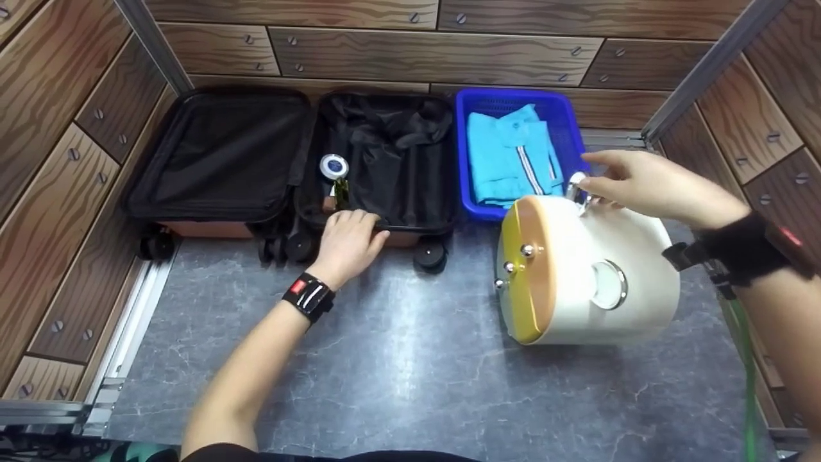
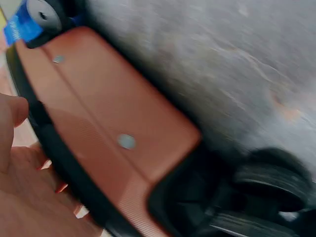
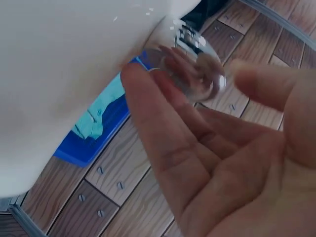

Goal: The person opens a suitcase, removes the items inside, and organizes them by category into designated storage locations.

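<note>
Lying on its side on the grey floor [image 1: 397, 359], the cream case [image 1: 596, 269] sits nearest. At its top edge the right hand [image 1: 648, 186] pinches a shiny metal knob [image 1: 576, 183] between fingertips and thumb. Farther back, the left hand [image 1: 346, 240] rests with relaxed fingers on the open suitcase [image 1: 385, 160] rim. Just behind the case, a blue basket [image 1: 465, 160] holds folded turquoise clothing [image 1: 507, 157].

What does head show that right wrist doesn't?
Only the head view: the open suitcase with a round tin inside, the left hand resting on its near rim, and the cream case's yellow end. Only the right wrist view: the right hand's fingers close up at the shiny knob, whether gripping is unclear. Both: the right hand, cream case, blue basket with turquoise clothes.
</note>
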A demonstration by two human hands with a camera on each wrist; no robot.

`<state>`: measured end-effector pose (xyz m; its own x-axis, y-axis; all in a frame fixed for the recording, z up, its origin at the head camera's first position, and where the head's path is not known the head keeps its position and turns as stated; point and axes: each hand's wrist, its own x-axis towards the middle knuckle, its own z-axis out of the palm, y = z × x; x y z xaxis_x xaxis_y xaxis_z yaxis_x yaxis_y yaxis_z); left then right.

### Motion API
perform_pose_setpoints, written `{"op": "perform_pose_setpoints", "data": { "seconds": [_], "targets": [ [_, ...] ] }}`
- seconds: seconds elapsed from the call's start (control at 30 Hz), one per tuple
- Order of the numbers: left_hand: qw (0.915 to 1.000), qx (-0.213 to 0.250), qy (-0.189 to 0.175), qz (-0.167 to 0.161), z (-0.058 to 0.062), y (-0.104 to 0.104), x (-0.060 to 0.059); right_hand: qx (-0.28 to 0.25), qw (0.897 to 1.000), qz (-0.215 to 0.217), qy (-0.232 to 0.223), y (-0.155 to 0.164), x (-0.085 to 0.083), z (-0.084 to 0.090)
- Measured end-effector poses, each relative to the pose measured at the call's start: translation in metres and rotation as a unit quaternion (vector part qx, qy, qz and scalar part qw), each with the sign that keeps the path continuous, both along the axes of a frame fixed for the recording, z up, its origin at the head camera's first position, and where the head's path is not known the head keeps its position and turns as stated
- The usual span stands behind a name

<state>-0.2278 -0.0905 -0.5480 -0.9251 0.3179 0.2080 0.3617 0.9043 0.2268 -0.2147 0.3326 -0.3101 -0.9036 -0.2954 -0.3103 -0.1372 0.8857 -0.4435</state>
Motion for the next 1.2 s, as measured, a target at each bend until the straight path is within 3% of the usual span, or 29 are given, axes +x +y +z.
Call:
{"op": "perform_pose_setpoints", "data": {
  "seconds": [0.2,0.37,0.53,0.9,1.2],
  "targets": [
    [0.9946,0.074,0.018,-0.070,0.020,0.036,0.014,0.022,0.997,0.064,-0.032,0.029,0.012,-0.001],
    [0.9774,0.158,-0.004,-0.140,0.038,0.077,0.034,0.007,0.994,0.095,-0.049,0.043,0.016,-0.013],
    [0.9591,0.211,-0.025,-0.187,0.053,0.118,0.048,-0.016,0.991,0.102,-0.085,0.054,0.015,-0.022],
    [0.9410,0.264,-0.065,-0.202,0.063,0.164,0.053,-0.026,0.984,0.133,-0.115,0.061,0.020,-0.032],
    [0.9282,0.307,-0.075,-0.197,0.066,0.178,0.052,0.012,0.985,0.160,-0.063,0.055,0.023,-0.034]
  ]
}}
